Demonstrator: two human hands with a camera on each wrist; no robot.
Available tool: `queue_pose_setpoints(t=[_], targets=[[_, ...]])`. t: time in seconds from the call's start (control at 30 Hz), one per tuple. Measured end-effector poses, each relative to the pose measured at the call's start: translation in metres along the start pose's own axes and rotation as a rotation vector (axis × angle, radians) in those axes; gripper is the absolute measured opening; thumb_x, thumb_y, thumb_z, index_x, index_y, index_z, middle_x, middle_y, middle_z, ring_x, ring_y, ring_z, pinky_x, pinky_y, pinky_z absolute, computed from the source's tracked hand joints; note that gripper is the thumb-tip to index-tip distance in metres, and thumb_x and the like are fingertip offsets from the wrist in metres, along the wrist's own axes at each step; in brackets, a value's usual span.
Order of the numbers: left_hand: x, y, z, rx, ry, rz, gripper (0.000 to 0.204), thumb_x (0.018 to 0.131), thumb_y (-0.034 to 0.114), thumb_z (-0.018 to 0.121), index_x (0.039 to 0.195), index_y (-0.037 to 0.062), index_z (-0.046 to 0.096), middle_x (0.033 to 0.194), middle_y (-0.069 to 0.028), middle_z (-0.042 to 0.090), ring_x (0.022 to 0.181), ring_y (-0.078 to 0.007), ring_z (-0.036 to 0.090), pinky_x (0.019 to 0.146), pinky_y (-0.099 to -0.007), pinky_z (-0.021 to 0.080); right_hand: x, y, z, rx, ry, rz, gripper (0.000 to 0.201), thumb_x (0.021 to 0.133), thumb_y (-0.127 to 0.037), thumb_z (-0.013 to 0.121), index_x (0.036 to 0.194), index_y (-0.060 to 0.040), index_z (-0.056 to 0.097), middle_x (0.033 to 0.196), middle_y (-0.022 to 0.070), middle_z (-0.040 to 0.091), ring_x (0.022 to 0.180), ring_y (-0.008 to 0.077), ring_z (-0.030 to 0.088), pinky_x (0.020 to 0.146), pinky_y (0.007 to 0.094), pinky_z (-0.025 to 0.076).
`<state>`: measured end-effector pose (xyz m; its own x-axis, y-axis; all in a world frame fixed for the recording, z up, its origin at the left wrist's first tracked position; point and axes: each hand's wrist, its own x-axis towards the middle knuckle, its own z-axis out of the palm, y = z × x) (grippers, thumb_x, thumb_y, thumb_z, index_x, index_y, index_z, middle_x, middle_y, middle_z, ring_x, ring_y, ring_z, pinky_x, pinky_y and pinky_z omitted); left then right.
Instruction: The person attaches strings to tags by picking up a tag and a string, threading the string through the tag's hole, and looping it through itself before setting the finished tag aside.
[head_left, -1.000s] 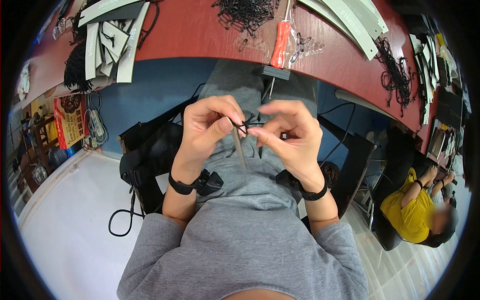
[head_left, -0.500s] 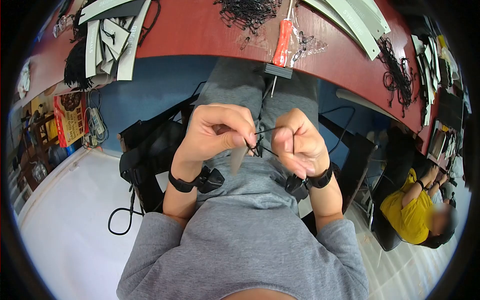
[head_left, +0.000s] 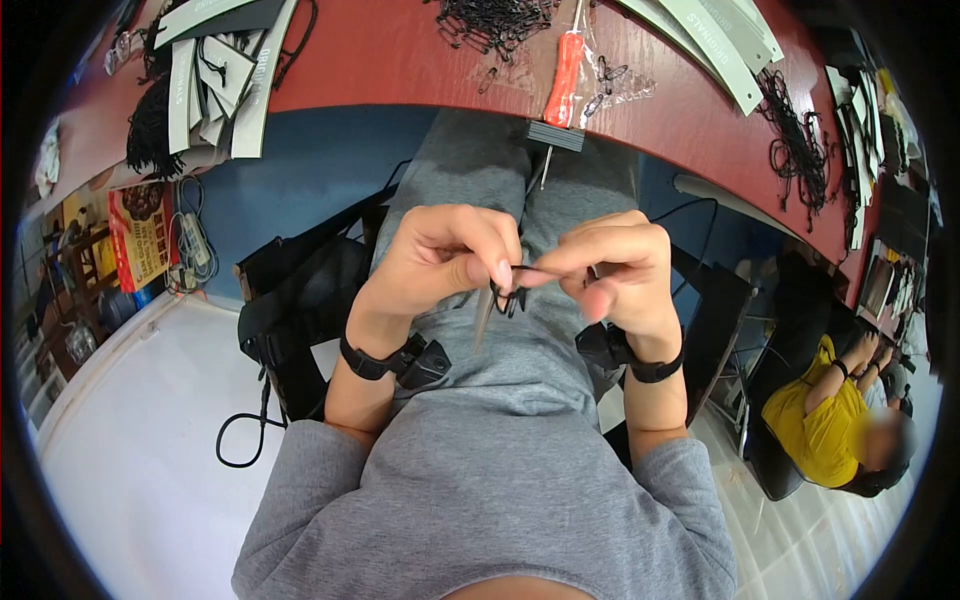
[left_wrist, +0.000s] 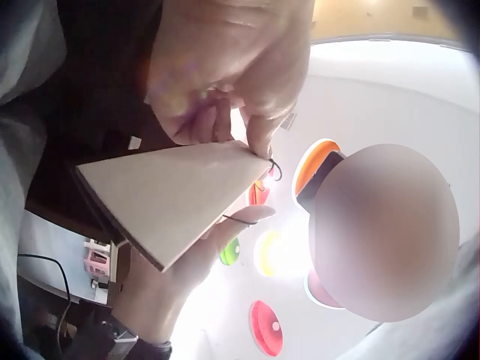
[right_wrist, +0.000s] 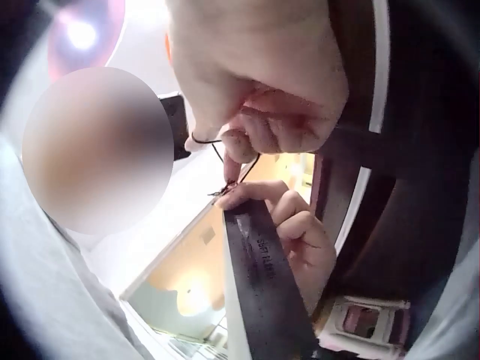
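My left hand (head_left: 440, 255) pinches the narrow end of a tag (left_wrist: 172, 195), where a thin black cord (head_left: 512, 300) comes out. The tag is pale on one face; its dark face (right_wrist: 262, 285), seen in the right wrist view, carries small printing. Just to the right, my right hand (head_left: 625, 270) has its index finger stretched toward the left fingertips and its other fingers bent. A loop of the cord runs round the right fingers, as the right wrist view shows. Part of the knot is hidden behind the fingertips. Both hands are above my lap.
On the red table (head_left: 400, 80) lie a pile of black safety pins (head_left: 495, 30), a red-handled tool (head_left: 566, 80), pale printed tags (head_left: 262, 90) and black cords (head_left: 797, 150). A grey ridged block (head_left: 556, 136) sits at its edge. Another person (head_left: 815, 430) sits at right.
The right hand first came close to the left fingertips, then drew the cord out into a stretched loop. Now its index finger is back near the left hand. The left hand has barely moved.
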<state>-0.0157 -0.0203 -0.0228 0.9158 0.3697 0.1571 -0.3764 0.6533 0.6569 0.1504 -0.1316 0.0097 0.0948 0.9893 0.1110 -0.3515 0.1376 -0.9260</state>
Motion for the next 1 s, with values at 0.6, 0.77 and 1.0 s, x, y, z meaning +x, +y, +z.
queue_pose_setpoints(t=[0.6, 0.77, 1.0], targets=[[0.0, 0.013, -0.001, 0.375, 0.244, -0.145, 0.029, 0.086, 0.019, 0.069, 0.109, 0.0055, 0.058, 0.078, -0.0011, 0.059, 0.064, -0.0052, 0.049, 0.061, -0.0194, 0.039, 0.002, -0.02, 0.003, -0.74, 0.183, -0.082, 0.013, 0.075, -0.001, 0.07, 0.084, -0.0027, 0.061, 0.095, 0.0065, 0.06, 0.072, 0.0111, 0.055, 0.052, 0.0218, 0.04], [0.002, 0.013, 0.001, 0.633, 0.135, -0.216, 0.05, 0.068, 0.016, 0.084, 0.11, 0.0077, 0.059, 0.075, 0.0033, 0.055, 0.06, -0.0025, 0.04, 0.057, -0.0175, 0.031, -0.008, -0.031, -0.009, -0.735, 0.363, -0.157, 0.006, 0.081, 0.002, 0.061, 0.081, 0.0005, 0.055, 0.094, 0.0137, 0.067, 0.065, 0.0108, 0.055, 0.055, 0.0212, 0.043], [0.013, 0.016, 0.025, 1.382, 0.142, 0.321, 0.044, 0.056, 0.012, 0.081, 0.098, 0.0092, 0.068, 0.062, -0.003, 0.056, 0.049, -0.0161, 0.049, 0.045, -0.0277, 0.038, -0.006, -0.038, -0.006, 0.078, 0.501, -0.169, 0.019, 0.098, -0.015, 0.041, 0.087, -0.0009, 0.034, 0.08, 0.0278, 0.063, 0.057, 0.0246, 0.066, 0.046, 0.0266, 0.054]])
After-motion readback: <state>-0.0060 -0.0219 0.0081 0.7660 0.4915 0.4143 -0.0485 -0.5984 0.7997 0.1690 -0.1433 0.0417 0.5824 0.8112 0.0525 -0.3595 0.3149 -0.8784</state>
